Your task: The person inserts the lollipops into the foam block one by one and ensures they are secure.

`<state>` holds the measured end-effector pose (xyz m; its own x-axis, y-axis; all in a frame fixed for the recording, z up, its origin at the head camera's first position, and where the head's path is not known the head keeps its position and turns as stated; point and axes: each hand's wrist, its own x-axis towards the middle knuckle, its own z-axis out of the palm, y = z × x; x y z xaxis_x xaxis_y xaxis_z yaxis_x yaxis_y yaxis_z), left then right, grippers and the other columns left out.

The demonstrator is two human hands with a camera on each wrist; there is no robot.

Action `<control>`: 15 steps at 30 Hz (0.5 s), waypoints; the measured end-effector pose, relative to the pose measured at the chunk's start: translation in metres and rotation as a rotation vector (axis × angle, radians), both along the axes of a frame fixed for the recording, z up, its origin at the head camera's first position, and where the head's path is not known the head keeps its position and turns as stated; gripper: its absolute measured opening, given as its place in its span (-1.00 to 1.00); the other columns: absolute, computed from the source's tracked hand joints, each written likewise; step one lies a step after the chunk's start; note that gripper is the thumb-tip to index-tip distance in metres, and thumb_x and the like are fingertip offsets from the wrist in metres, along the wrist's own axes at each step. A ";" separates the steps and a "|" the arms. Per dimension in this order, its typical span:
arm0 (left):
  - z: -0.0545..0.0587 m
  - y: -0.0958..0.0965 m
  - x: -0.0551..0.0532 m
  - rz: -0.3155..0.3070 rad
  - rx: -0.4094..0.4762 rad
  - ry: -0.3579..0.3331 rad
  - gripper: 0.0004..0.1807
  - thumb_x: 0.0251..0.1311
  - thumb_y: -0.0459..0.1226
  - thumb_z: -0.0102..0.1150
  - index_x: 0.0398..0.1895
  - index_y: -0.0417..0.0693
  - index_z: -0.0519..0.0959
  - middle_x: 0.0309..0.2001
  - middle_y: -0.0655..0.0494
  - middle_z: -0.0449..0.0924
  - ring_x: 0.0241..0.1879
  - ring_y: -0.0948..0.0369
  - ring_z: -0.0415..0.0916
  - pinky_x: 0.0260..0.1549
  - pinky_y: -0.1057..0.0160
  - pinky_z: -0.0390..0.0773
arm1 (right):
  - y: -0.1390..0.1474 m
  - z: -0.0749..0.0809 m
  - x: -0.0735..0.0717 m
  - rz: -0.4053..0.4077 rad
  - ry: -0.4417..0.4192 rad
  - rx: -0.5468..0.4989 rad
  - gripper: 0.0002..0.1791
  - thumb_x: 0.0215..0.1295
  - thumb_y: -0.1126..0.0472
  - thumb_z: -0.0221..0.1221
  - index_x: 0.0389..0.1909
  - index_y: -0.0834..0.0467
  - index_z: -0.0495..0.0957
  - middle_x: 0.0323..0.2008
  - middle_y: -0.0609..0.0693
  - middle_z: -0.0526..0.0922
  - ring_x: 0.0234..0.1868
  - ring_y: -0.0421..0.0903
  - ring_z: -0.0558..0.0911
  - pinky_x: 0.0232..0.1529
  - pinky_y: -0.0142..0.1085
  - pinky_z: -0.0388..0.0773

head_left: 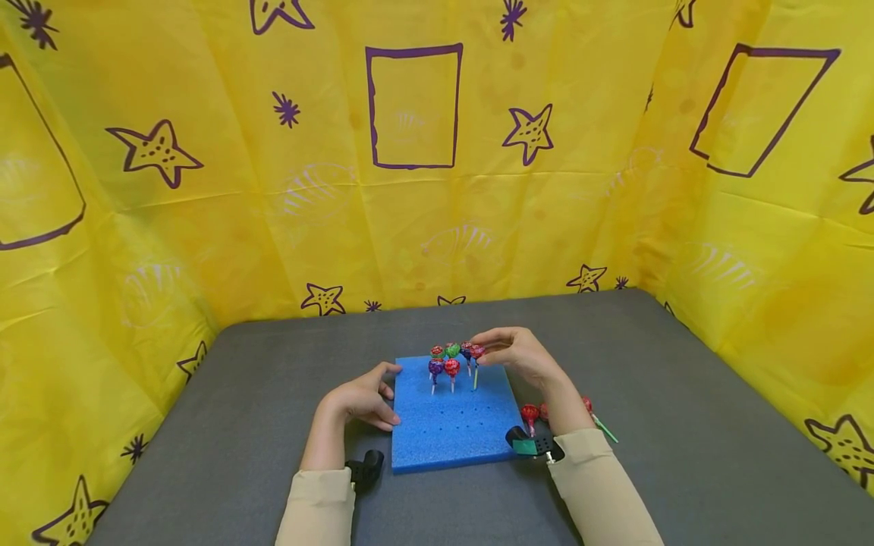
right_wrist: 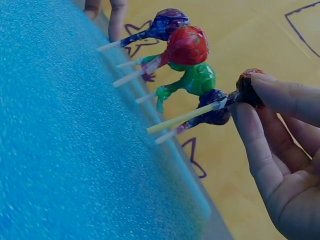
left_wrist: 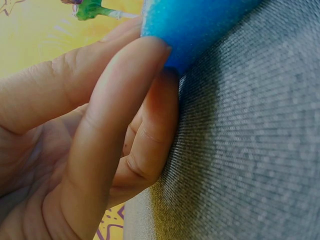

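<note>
A blue foam board (head_left: 451,440) with rows of small holes lies flat on the table. My left hand (head_left: 365,396) rests against its left edge, thumb and fingers spread along the side; the left wrist view shows the fingertips (left_wrist: 155,47) at the foam. With thumb and fingers, my right hand (head_left: 522,356) pinches the wrapped head of a lollipop (right_wrist: 248,89). Its yellow stick points down, the tip close over the board's far right part. Beside it, a purple lollipop (head_left: 435,367), a red one (head_left: 452,367), a green one (head_left: 453,349) and others stand upright in the foam.
More lollipops, among them a red one (head_left: 529,413), lie on the grey table (head_left: 266,394) right of the board, partly hidden by the right forearm. One has a green stick (head_left: 605,428). Yellow patterned cloth (head_left: 410,227) encloses the back and sides.
</note>
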<state>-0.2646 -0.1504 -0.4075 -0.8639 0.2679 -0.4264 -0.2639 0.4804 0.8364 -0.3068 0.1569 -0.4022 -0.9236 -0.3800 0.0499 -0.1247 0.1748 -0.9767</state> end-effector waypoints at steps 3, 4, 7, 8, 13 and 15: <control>0.001 0.000 0.000 -0.006 -0.002 -0.002 0.02 0.01 -0.60 0.33 0.51 0.04 0.06 -0.02 -0.17 0.36 -0.41 0.14 0.68 -0.40 0.21 0.77 | -0.002 0.000 0.000 0.006 -0.013 -0.003 -0.58 0.14 0.37 0.33 0.07 0.31 0.61 -0.03 0.10 0.72 -0.20 -0.15 0.71 0.00 -0.23 0.71; 0.001 0.000 0.001 -0.006 -0.002 -0.002 0.01 0.01 -0.59 0.33 0.50 0.04 0.06 -0.02 -0.17 0.37 -0.41 0.14 0.68 -0.39 0.20 0.77 | -0.002 0.000 0.000 0.006 -0.016 -0.003 -0.58 0.14 0.36 0.33 0.07 0.31 0.61 -0.03 0.10 0.72 -0.20 -0.15 0.71 0.00 -0.21 0.71; 0.002 0.001 0.001 0.009 -0.007 -0.009 0.01 0.01 -0.59 0.34 0.50 0.06 0.07 -0.01 -0.17 0.38 -0.40 0.13 0.68 -0.39 0.21 0.77 | -0.003 0.000 0.000 -0.001 -0.019 0.007 -0.58 0.13 0.35 0.35 0.06 0.29 0.62 -0.01 0.14 0.71 -0.20 -0.14 0.69 0.01 -0.16 0.72; 0.001 0.001 0.001 0.009 -0.008 -0.009 0.01 0.01 -0.59 0.33 0.50 0.06 0.07 0.00 -0.17 0.37 -0.40 0.13 0.68 -0.39 0.21 0.77 | -0.004 0.000 0.001 -0.005 -0.021 0.008 -0.58 0.13 0.36 0.35 0.05 0.29 0.62 0.00 0.14 0.71 -0.19 -0.13 0.69 0.02 -0.14 0.72; 0.001 0.002 0.001 0.013 -0.005 -0.006 0.01 0.01 -0.59 0.33 0.50 0.06 0.08 -0.01 -0.17 0.36 -0.40 0.12 0.68 -0.40 0.20 0.77 | -0.005 0.001 0.002 -0.016 -0.030 0.013 -0.60 0.12 0.37 0.34 0.04 0.29 0.63 -0.01 0.14 0.71 -0.19 -0.13 0.70 0.02 -0.14 0.72; 0.002 0.001 0.001 0.008 -0.004 -0.005 0.01 0.01 -0.59 0.34 0.50 0.05 0.07 -0.01 -0.17 0.36 -0.40 0.13 0.68 -0.39 0.20 0.77 | -0.006 0.001 0.002 -0.018 -0.036 0.014 -0.60 0.12 0.37 0.33 0.03 0.29 0.63 -0.01 0.15 0.71 -0.19 -0.13 0.70 0.02 -0.16 0.72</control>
<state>-0.2635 -0.1489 -0.4059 -0.8638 0.2591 -0.4321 -0.2722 0.4816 0.8330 -0.3050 0.1510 -0.4013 -0.9313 -0.3640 0.0112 -0.0861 0.1904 -0.9779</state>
